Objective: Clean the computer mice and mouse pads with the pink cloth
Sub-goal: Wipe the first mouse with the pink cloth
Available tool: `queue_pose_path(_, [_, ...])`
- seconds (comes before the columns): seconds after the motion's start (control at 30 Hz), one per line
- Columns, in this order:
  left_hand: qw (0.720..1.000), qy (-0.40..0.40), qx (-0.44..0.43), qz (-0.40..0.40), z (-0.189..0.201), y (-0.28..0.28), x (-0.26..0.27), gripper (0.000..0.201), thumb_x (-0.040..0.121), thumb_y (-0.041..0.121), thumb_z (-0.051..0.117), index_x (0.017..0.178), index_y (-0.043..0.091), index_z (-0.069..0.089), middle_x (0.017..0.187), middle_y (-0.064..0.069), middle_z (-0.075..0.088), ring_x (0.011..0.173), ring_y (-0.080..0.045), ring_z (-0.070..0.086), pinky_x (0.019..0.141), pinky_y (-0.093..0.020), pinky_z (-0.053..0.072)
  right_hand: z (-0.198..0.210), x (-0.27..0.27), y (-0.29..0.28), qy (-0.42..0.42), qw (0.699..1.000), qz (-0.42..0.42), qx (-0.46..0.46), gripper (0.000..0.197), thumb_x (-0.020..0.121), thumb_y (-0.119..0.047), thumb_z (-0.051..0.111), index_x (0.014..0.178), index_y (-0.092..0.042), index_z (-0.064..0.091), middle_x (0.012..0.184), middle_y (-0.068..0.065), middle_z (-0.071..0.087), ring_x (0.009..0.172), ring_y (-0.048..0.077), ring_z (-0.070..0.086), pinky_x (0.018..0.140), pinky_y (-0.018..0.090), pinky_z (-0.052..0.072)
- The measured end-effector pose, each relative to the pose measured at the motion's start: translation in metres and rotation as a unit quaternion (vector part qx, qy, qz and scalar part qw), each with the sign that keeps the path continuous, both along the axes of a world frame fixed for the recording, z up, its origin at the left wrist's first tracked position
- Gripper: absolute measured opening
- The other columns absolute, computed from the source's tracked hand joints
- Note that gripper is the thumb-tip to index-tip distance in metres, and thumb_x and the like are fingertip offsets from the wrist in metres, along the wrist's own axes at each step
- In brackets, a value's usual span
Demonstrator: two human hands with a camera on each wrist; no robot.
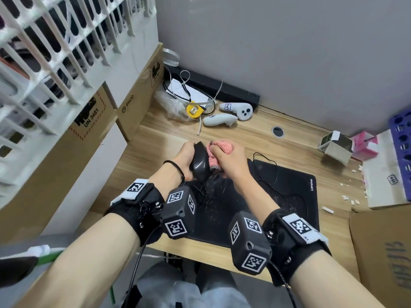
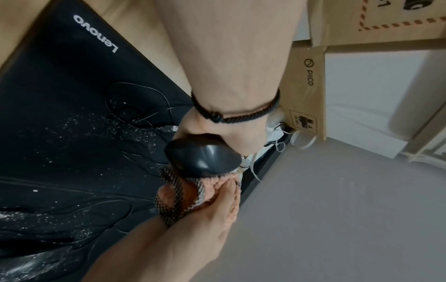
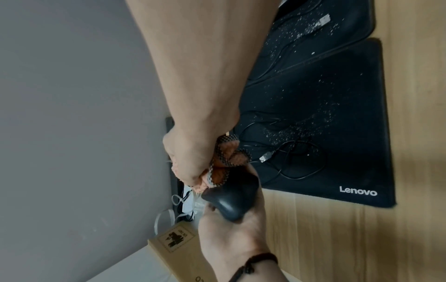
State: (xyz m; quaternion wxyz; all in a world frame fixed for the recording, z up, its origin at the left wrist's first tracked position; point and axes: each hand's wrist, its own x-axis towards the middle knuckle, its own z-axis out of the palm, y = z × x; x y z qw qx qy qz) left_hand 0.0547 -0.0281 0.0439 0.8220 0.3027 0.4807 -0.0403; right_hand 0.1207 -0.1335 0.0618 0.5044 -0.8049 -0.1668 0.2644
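Black plastic computer mouse (image 1: 200,162) sits lifted above the desk, clasped in the left hand (image 1: 184,160), whose fingers curl round its body. Bunched against its side is the fuzzy pink cloth with a checked black-and-white edge (image 1: 219,150), gripped tight in the right hand (image 1: 231,161). Below both lies a black Lenovo mouse pad (image 1: 295,196), speckled with white crumbs, on the wooden desk (image 1: 244,134).

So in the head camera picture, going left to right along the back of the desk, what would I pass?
PICO box → yellow tape measure → two white controllers → round cable hole → small tilted carton → pink tissue pack → purple rack.
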Motion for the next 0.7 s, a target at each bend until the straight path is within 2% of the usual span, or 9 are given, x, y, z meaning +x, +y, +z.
queue_pose_path(0.13, [0.999, 0.034, 0.011, -0.03, -0.002, -0.008, -0.002, 0.043, 0.094, 0.045, 0.034, 0.072, 0.015, 0.054, 0.052, -0.006, 0.06, 0.045, -0.02, 0.06, 0.049, -0.024, 0.052, 0.003, 0.002, -0.017, 0.017, 0.997, 0.072, 0.003, 0.01, 0.081, -0.022, 0.074, 0.082, -0.032, 0.072, 0.078, -0.011, 0.07, 0.074, 0.011, 0.064, 0.058, 0.022, 0.046])
queue_pose_path(0.23, [0.998, 0.05, 0.028, -0.009, -0.009, -0.008, 0.004, 0.048, 0.097, 0.05, 0.034, 0.073, 0.013, 0.053, 0.055, -0.006, 0.06, 0.053, -0.021, 0.057, 0.05, -0.022, 0.046, 0.006, -0.003, -0.025, -0.013, 0.982, 0.187, -0.01, 0.01, 0.076, -0.025, 0.078, 0.083, -0.029, 0.074, 0.089, -0.008, 0.074, 0.086, 0.01, 0.068, 0.077, 0.025, 0.054])
queue_pose_path(0.27, [0.999, 0.047, 0.026, -0.001, -0.011, -0.009, 0.007, 0.05, 0.095, 0.055, 0.038, 0.084, 0.011, 0.059, 0.068, -0.009, 0.064, 0.061, -0.023, 0.06, 0.055, -0.025, 0.048, 0.006, -0.004, -0.027, -0.029, 0.979, 0.201, -0.019, 0.01, 0.074, -0.026, 0.079, 0.082, -0.03, 0.074, 0.09, -0.007, 0.074, 0.088, 0.011, 0.068, 0.081, 0.027, 0.054])
queue_pose_path(0.33, [0.998, 0.055, 0.042, 0.005, -0.022, -0.012, 0.011, 0.065, 0.081, 0.064, 0.05, 0.118, 0.011, 0.059, 0.097, -0.011, 0.067, 0.077, -0.027, 0.065, 0.06, -0.033, 0.053, 0.01, -0.003, -0.027, -0.048, 0.976, 0.208, -0.035, 0.011, 0.074, -0.023, 0.079, 0.079, -0.03, 0.072, 0.087, -0.006, 0.074, 0.083, 0.01, 0.068, 0.077, 0.026, 0.055])
queue_pose_path(0.43, [0.997, 0.046, 0.058, -0.01, -0.044, -0.017, 0.017, 0.087, 0.068, 0.07, 0.052, 0.136, 0.016, 0.048, 0.101, -0.011, 0.064, 0.076, -0.026, 0.065, 0.06, -0.033, 0.053, 0.018, 0.0, -0.027, -0.06, 0.975, 0.209, -0.046, 0.011, 0.076, -0.017, 0.078, 0.08, -0.026, 0.072, 0.082, -0.001, 0.073, 0.069, 0.009, 0.066, 0.062, 0.022, 0.054])
queue_pose_path(0.5, [0.998, 0.034, 0.059, -0.009, -0.019, -0.026, 0.014, 0.073, 0.08, 0.071, 0.042, 0.129, 0.017, 0.053, 0.099, -0.013, 0.063, 0.074, -0.025, 0.064, 0.061, -0.032, 0.053, 0.019, 0.003, -0.026, -0.082, 0.978, 0.183, -0.058, 0.012, 0.077, -0.019, 0.077, 0.079, -0.029, 0.072, 0.082, -0.003, 0.073, 0.072, 0.009, 0.066, 0.062, 0.021, 0.054])
queue_pose_path(0.57, [0.996, 0.034, 0.078, -0.017, -0.012, -0.026, 0.011, 0.055, 0.095, 0.064, 0.025, 0.103, 0.021, 0.059, 0.087, -0.012, 0.064, 0.07, -0.024, 0.061, 0.062, -0.031, 0.051, 0.016, 0.007, -0.023, -0.101, 0.982, 0.144, -0.072, 0.01, 0.076, -0.024, 0.075, 0.076, -0.033, 0.071, 0.079, -0.008, 0.072, 0.079, 0.012, 0.067, 0.069, 0.03, 0.057])
queue_pose_path(0.6, [0.996, 0.036, 0.083, -0.024, -0.013, -0.026, 0.01, 0.055, 0.097, 0.061, 0.019, 0.093, 0.021, 0.057, 0.081, -0.011, 0.062, 0.067, -0.023, 0.06, 0.062, -0.03, 0.05, 0.014, 0.009, -0.021, -0.107, 0.983, 0.125, -0.079, 0.007, 0.076, -0.026, 0.074, 0.077, -0.033, 0.071, 0.078, -0.009, 0.072, 0.081, 0.013, 0.067, 0.071, 0.032, 0.057])
queue_pose_path(0.7, [0.993, 0.032, 0.098, -0.056, -0.006, -0.032, 0.001, 0.06, 0.097, 0.063, 0.014, 0.091, 0.02, 0.056, 0.073, -0.01, 0.06, 0.059, -0.022, 0.057, 0.054, -0.027, 0.051, 0.01, 0.012, -0.016, -0.115, 0.986, 0.067, -0.1, 0.006, 0.078, -0.029, 0.072, 0.084, -0.027, 0.073, 0.081, -0.006, 0.072, 0.085, 0.017, 0.065, 0.076, 0.033, 0.055])
